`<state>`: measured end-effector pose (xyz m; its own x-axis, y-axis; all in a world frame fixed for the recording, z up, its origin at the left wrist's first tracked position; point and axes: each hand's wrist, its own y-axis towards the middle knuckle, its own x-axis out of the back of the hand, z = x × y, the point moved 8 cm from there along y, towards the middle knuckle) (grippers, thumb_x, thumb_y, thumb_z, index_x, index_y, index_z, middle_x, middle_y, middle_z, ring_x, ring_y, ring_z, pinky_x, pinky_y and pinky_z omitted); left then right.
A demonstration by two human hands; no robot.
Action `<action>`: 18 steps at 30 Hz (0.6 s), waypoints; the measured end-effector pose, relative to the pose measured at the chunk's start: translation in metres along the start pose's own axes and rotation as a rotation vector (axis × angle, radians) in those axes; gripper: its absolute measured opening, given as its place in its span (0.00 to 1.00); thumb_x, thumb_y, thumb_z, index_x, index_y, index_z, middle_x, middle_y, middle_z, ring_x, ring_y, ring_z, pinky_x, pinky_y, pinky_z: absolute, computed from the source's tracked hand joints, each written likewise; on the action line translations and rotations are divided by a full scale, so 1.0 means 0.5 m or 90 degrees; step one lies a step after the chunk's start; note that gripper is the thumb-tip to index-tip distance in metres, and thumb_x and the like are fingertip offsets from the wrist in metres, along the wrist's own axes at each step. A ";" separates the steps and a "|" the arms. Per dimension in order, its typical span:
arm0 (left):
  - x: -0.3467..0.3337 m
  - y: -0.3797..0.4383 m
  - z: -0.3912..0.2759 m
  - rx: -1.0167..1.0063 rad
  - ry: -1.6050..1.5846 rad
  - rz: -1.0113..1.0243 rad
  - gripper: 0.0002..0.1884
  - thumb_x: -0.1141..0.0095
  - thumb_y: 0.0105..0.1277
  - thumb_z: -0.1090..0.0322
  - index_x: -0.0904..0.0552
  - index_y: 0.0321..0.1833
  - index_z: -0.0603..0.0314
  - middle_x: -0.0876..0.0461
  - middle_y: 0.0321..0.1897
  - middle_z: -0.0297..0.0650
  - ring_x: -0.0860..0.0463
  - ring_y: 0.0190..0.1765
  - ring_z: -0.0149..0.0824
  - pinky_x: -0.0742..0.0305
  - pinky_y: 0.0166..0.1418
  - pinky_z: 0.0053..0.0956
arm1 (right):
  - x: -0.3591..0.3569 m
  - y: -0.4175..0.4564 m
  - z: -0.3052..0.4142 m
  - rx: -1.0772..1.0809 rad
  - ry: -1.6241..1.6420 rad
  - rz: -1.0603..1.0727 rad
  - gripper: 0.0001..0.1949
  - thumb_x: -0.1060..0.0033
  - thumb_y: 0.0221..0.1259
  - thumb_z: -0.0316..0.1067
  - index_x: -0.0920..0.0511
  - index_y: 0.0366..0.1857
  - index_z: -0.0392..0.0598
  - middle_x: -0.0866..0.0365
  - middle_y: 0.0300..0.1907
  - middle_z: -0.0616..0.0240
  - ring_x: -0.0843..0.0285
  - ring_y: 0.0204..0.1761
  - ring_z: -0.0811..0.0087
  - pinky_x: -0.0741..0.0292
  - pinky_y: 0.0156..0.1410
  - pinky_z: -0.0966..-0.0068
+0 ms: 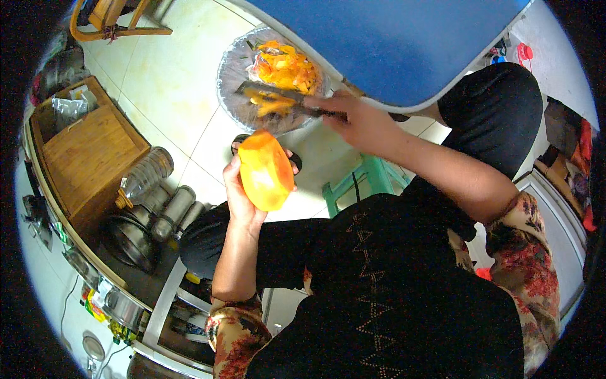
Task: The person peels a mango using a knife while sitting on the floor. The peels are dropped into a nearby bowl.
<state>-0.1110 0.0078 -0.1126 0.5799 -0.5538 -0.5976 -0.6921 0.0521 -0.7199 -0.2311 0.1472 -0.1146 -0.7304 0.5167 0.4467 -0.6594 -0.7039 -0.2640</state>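
Observation:
A peeled piece of orange-fleshed fruit or squash (266, 171), with a flat cut face towards the right, is held up in my left hand (240, 187). My right hand (342, 117) grips the handle of a dark peeler or knife (279, 92), slightly blurred, so its exact kind is unclear. The tool's blade is over a plastic-lined bin (232, 102), apart from the orange piece. Inside the bin lies a heap of orange peelings (286, 68), with more strips beneath the blade.
A blue-topped table (378, 42) reaches over the bin's right side. Below it stands a green stool (338, 192). At left are a wooden cabinet or box (92, 156), a clear plastic bottle (149, 173) and metal flasks (173, 213). A wooden chair (120, 31) is at top left.

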 end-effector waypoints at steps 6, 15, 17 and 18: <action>-0.016 -0.006 -0.020 -0.013 -0.090 0.074 0.33 0.60 0.66 0.39 0.33 0.64 0.58 0.23 0.49 0.54 0.18 0.43 0.51 0.18 0.34 0.46 | 0.001 -0.017 0.043 0.095 0.113 -0.045 0.21 0.46 0.62 0.31 0.26 0.61 0.56 0.25 0.31 0.57 0.25 0.33 0.61 0.28 0.39 0.67; 0.013 -0.006 -0.011 -0.016 -0.159 0.056 0.31 0.57 0.65 0.38 0.27 0.59 0.55 0.22 0.51 0.48 0.21 0.49 0.49 0.20 0.37 0.50 | -0.024 -0.033 0.115 0.317 -0.107 -0.089 0.23 0.46 0.59 0.30 0.25 0.61 0.62 0.25 0.39 0.61 0.25 0.41 0.61 0.25 0.48 0.68; -0.006 0.005 -0.006 0.003 -0.112 0.030 0.30 0.60 0.65 0.41 0.29 0.60 0.55 0.23 0.45 0.48 0.23 0.44 0.50 0.21 0.33 0.46 | -0.006 -0.005 0.048 0.112 -0.049 -0.039 0.23 0.46 0.61 0.30 0.26 0.61 0.60 0.26 0.39 0.60 0.25 0.41 0.64 0.27 0.47 0.70; -0.009 0.008 -0.006 0.000 -0.117 0.036 0.30 0.60 0.65 0.41 0.30 0.61 0.55 0.23 0.45 0.48 0.23 0.44 0.49 0.22 0.33 0.45 | -0.003 0.006 0.009 0.024 0.009 -0.020 0.22 0.47 0.62 0.30 0.26 0.62 0.60 0.26 0.39 0.59 0.25 0.40 0.64 0.27 0.46 0.71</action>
<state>-0.1176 0.0081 -0.1116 0.6086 -0.3881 -0.6921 -0.7259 0.0797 -0.6831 -0.2311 0.1417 -0.1123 -0.7116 0.5460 0.4422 -0.6757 -0.7043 -0.2176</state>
